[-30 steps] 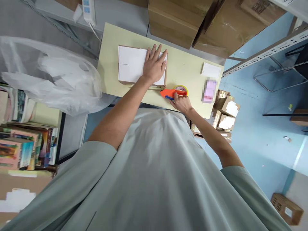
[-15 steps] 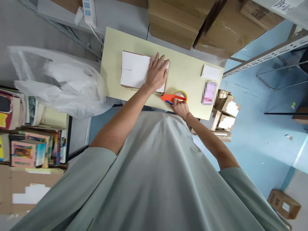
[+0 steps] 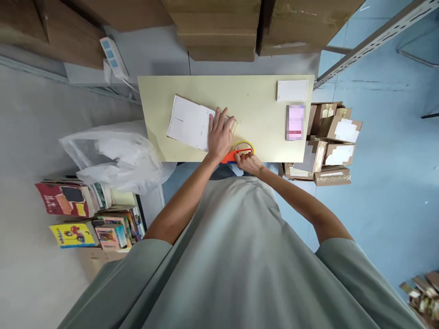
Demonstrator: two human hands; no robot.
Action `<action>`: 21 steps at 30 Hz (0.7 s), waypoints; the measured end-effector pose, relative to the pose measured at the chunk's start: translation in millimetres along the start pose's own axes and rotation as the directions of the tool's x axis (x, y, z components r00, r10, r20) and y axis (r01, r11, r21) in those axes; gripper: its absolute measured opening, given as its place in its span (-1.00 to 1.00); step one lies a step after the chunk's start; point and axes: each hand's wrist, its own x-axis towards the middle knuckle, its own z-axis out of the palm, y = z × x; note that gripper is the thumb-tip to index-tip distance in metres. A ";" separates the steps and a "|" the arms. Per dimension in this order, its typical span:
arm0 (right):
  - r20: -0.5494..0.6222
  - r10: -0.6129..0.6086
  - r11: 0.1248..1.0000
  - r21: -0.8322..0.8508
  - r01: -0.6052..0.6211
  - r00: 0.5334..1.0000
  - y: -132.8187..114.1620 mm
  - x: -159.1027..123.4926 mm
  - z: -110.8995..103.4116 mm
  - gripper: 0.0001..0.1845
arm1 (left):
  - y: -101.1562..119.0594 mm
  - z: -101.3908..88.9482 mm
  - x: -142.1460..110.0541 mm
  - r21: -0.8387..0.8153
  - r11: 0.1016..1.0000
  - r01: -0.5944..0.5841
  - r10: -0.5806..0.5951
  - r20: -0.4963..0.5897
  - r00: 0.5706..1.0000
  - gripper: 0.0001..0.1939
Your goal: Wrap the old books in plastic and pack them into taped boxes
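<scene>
A flat packet [image 3: 188, 122] with brown edges and white sheets on top lies slanted on the pale yellow table [image 3: 260, 109]. My left hand [image 3: 219, 135] presses flat on its right end, fingers stretched out. Close by, at the table's front edge, my right hand [image 3: 249, 163] is closed around an orange tape dispenser [image 3: 229, 157]. The dispenser carries a roll of tape [image 3: 252, 147] with a yellow rim. Its front end is next to my left wrist.
A white label stack [image 3: 292, 90] and a blurred pink item [image 3: 295, 122] lie at the table's right. Left stand a plastic bag [image 3: 120, 155] and piled books [image 3: 113, 228]. Cartons [image 3: 338, 141] are stacked right; large boxes [image 3: 219, 36] line the back.
The camera view has turned and shifted. The packet has turned clockwise on the table under my left hand. My right hand has brought the tape dispenser nearer my left wrist.
</scene>
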 end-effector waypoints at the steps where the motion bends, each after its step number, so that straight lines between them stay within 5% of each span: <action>1: -0.002 -0.018 1.000 -0.002 0.018 1.000 3.6 -0.4 -2.7 -0.43 | -0.3 0.2 -0.2 0.004 1.000 0.004 -0.004 -0.001 1.000 -0.48; 8: -0.024 -0.094 0.996 -0.005 0.094 0.995 32.4 6.3 -14.1 -0.47 | -3.8 0.6 -2.9 0.026 1.000 0.003 -0.002 -0.020 1.000 -0.48; 12: -0.041 0.024 1.000 -0.004 -0.025 0.999 92.0 10.1 -32.2 -0.47 | -6.7 2.5 -5.0 0.057 0.998 -0.003 0.004 -0.019 1.000 -0.50; 17: -0.199 0.152 0.978 -0.109 -0.176 0.968 178.4 22.3 -74.7 -0.10 | -5.4 0.4 -5.2 0.056 0.998 -0.013 0.014 -0.019 1.000 -0.52; 21: -0.208 0.074 0.982 -0.153 -0.108 0.975 183.7 47.8 -95.5 -0.26 | -1.2 -4.4 -5.1 0.007 1.000 -0.013 0.013 -0.017 1.000 -0.52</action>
